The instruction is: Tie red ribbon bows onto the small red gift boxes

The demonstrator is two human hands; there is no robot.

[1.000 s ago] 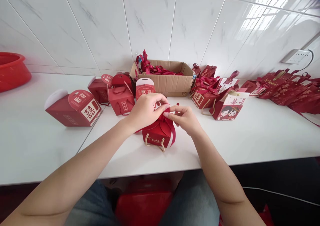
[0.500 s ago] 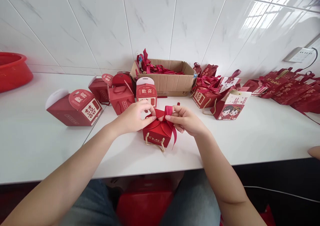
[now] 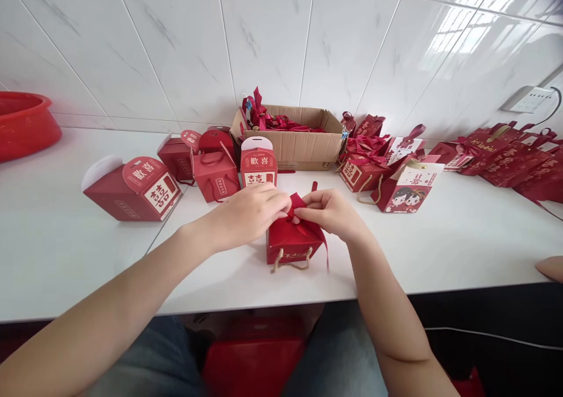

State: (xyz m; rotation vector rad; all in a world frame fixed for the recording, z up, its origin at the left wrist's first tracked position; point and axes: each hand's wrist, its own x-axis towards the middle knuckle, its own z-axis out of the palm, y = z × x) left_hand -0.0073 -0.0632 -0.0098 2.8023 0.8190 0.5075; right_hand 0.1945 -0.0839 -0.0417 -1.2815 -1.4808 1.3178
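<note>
A small red gift box (image 3: pixel 281 245) with gold rope handles (image 3: pixel 292 266) stands on the white table in front of me. Red ribbon (image 3: pixel 300 226) crosses its top, and a loose tail hangs down the right side. My left hand (image 3: pixel 259 212) is closed, its fingertips pinching the ribbon above the box's upper left. From the other side my right hand (image 3: pixel 328 209) pinches the ribbon between thumb and fingers, close to the left fingertips. The exact shape of the knot is partly hidden by the fingers.
Behind the hands stands a cardboard carton (image 3: pixel 294 149) full of red ribbons. Red gift boxes (image 3: pixel 132 192) stand to the left, and more decorated boxes (image 3: pixel 411 192) to the right. A red basin (image 3: pixel 26 127) sits far left. Part of another person (image 3: pixel 549 267) shows at the right edge.
The gift box has turned and shifted slightly right. My left hand has moved right to the ribbon, closing in beside my right hand. The raised ribbon loop now lies lower.
</note>
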